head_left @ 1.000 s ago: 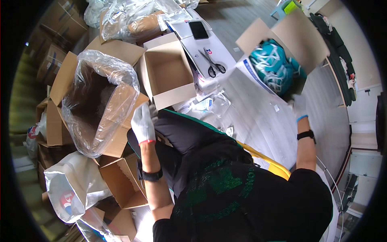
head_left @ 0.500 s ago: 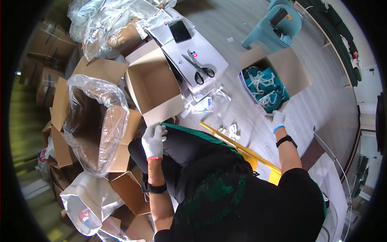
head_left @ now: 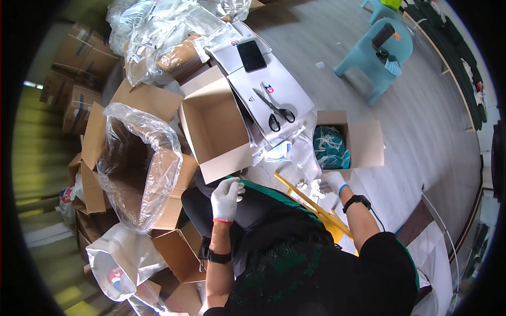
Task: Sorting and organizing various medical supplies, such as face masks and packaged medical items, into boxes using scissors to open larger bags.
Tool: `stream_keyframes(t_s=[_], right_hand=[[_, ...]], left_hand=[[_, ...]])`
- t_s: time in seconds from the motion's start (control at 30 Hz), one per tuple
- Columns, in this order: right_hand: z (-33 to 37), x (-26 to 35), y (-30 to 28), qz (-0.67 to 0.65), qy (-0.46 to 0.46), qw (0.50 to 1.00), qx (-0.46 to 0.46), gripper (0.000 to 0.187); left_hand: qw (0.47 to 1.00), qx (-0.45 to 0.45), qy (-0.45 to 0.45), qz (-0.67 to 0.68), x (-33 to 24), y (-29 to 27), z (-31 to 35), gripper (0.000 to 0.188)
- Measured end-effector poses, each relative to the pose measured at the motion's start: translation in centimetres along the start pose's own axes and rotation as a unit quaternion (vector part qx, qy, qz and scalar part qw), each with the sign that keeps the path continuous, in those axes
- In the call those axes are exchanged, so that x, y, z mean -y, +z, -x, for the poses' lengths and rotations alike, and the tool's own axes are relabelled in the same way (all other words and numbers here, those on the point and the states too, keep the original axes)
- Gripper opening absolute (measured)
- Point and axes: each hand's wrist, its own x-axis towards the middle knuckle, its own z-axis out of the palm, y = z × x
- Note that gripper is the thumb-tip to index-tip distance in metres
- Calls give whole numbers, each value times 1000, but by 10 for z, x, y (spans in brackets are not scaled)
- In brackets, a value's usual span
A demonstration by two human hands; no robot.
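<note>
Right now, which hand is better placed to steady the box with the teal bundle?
Right, I'd say: the right hand is at the near edge of that box, though contact is hard to tell. The left hand is over the lap, clearly farther off.

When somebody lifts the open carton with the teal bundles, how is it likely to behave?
The carton is probably fairly stiff: its cardboard walls stand straight. Its wide flap may swing, since it is folded outward. The teal bundles look soft, so they might shift inside if it tips.
</note>
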Motion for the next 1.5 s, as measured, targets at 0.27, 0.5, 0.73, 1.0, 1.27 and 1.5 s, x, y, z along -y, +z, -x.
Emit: stream_keyframes(t_s=[0.27,0.5,0.73,1.0,1.27,1.5], right_hand=[[152,210,62,235,-601,732,-219,25],[92,342,120,400,-486,695,-347,80],[69,417,164,365,-407,761,-349,88],[75,420,149,310,-595,713,-204,54],[120,312,128,571,-261,721,-294,45],[123,314,123,378,-391,806,-233,39]], left_hand=[[994,103,37,3,-9,51,-23,25],[990,136,35,20,-3,63,-11,23],[992,127,-17,-6,33,56,4,26],[987,82,82,-111,17,62,-5,25],[904,33,333,-266,-64,106,-69,18],[816,30,306,-489,-56,129,-126,11]])
